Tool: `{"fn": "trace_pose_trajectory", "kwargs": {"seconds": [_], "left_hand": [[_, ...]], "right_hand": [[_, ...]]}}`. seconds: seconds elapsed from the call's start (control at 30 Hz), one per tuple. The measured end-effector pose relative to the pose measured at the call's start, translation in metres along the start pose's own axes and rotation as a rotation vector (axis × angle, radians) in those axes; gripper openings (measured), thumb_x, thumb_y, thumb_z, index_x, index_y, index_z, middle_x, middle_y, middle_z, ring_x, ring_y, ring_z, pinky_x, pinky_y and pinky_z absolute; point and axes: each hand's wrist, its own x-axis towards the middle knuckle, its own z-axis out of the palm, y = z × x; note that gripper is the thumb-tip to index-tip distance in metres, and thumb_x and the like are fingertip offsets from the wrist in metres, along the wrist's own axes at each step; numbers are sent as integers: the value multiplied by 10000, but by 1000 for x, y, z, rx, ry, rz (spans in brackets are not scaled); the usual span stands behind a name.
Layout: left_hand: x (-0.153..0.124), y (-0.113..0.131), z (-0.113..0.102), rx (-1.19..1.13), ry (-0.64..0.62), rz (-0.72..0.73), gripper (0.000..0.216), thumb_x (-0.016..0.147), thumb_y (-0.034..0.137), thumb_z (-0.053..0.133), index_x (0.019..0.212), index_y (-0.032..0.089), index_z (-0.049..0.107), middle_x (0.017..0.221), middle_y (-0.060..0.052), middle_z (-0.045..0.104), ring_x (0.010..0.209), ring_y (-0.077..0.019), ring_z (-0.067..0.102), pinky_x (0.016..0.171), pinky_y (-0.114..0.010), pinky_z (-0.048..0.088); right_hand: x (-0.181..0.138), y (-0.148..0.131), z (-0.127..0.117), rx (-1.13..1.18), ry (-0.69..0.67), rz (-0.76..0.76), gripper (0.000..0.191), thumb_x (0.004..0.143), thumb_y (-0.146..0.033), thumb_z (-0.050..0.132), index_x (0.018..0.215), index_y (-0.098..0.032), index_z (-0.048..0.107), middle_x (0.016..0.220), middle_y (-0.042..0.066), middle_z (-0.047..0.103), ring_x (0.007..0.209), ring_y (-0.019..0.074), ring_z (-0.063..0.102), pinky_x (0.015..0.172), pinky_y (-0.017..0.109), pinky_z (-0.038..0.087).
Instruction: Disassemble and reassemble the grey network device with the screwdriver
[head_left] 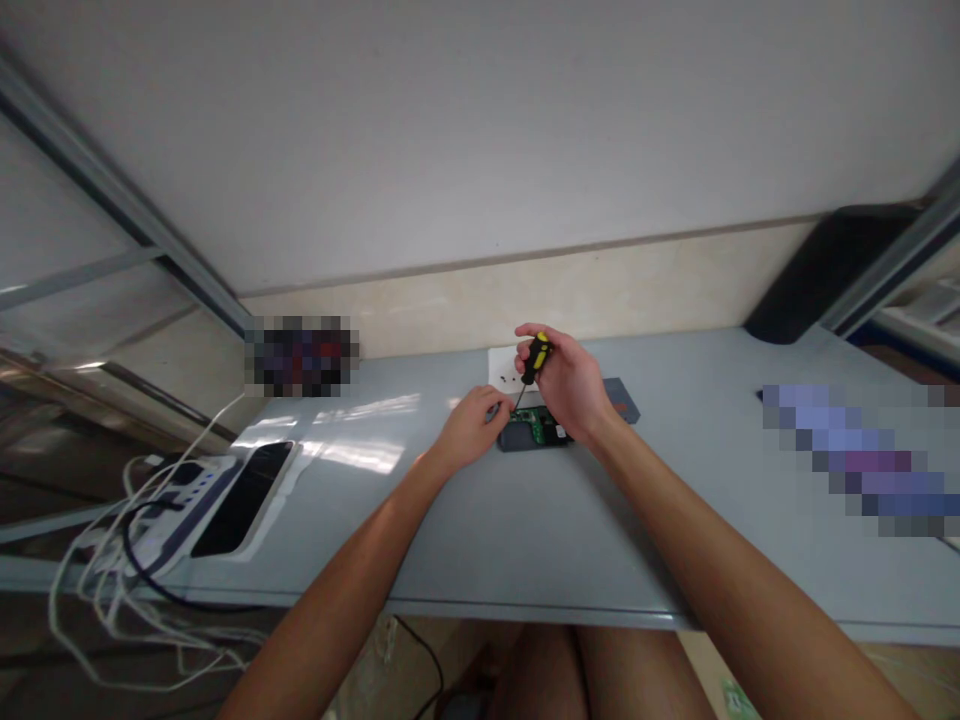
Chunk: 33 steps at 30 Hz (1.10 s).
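- The opened device (pixel 516 438), its green board (pixel 538 428) exposed, is set well back from the desk's (pixel 525 550) front edge, with room on both sides.
- On it a white label (pixel 560 431) is seen, too small to be read.
- Beside its far left corner, the left hand's (pixel 474 430) fingers are bunched; their grip cannot be told.
- A yellow-and-black screwdriver (pixel 537 358) is held by the right hand (pixel 574 380), angled downward.
- White paper (pixel 501 362) is placed behind.

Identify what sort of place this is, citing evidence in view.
Probably an indoor desk serving as a small electronics workbench: the right hand holds a yellow-and-black screwdriver over a green circuit board, and a power strip sits at the left.
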Motion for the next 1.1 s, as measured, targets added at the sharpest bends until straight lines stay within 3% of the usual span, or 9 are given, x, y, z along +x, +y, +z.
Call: {"fn": "trace_pose_trajectory", "kwargs": {"seconds": [0.13,0.3,0.43,0.63,0.73,0.9,1.1], "left_hand": [[-1,0,0,2,4,-5,204,1057,220,546,945,209,716,987,-58,756,970,-237,668,921,-372,522],[0,1,0,8,5,3,234,1069,237,534,899,214,693,949,-51,737,963,-234,661,917,-369,518],[0,1,-1,-9,-1,15,232,1065,233,537,899,211,697,970,-56,752,982,-237,665,932,-376,514],[0,0,-1,-6,0,-3,222,1058,242,549,924,213,724,976,-57,766,982,-240,671,948,-390,522],[0,0,0,-12,1,-3,217,1049,234,555,925,213,732,973,-56,766,987,-242,676,952,-389,523],[0,0,0,-25,3,0,230,1057,244,552,919,218,735,982,-53,766,997,-241,677,948,-381,523],[0,1,0,-15,11,16,210,1054,225,552,923,207,715,965,-55,747,974,-234,667,923,-372,516]], "right_hand": [[0,-5,-5,16,-5,37,355,770,-545,841,898,-251,686,895,36,663,868,220,659,797,366,540],[-4,-9,-5,7,-26,69,505,674,-557,954,883,-261,602,981,26,734,915,221,706,834,361,542],[-5,-8,-2,-2,-25,29,587,661,-586,979,875,-273,531,780,-51,605,739,156,602,732,305,486],[2,0,-5,-87,49,-41,673,690,-702,928,865,-282,432,753,-70,509,675,133,529,656,284,437],[5,0,-6,-68,72,-44,615,711,-720,884,924,-288,503,794,-55,546,674,137,537,650,290,452],[2,-6,-7,-42,-27,-31,365,802,-561,808,998,-280,682,879,-14,594,772,170,606,738,326,508],[-2,-2,-8,-136,-81,-31,449,789,-632,893,843,-246,670,819,-8,668,778,167,636,731,313,479]]}}
